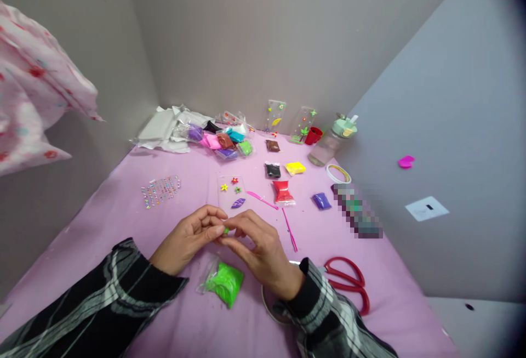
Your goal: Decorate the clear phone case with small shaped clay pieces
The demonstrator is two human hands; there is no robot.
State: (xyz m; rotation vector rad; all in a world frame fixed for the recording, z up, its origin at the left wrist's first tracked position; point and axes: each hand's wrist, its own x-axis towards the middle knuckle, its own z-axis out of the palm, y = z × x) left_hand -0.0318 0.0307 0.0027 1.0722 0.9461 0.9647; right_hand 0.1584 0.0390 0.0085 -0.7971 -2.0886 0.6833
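Observation:
A small bit of green clay (226, 231) shows between the fingertips of my left hand (191, 237) and my right hand (258, 245), which meet over the pink cloth. Both hands pinch it, and most of it is hidden by fingers. Below them lies an opened packet of bright green clay (225, 284). Just beyond the fingers is a clear case (224, 196) bearing small clay flowers and a purple leaf (238, 203). A pink clay knife (261, 199) and a thin pink tool (290, 231) lie to its right.
Red-handled scissors (347, 281) and a round rim (269, 306) sit by my right forearm. Clay packets, red (282, 192), blue (321, 200) and yellow (295, 168), lie ahead. A bottle (331, 144) and tape roll (338, 174) stand right; a gem sheet (161, 191) lies left.

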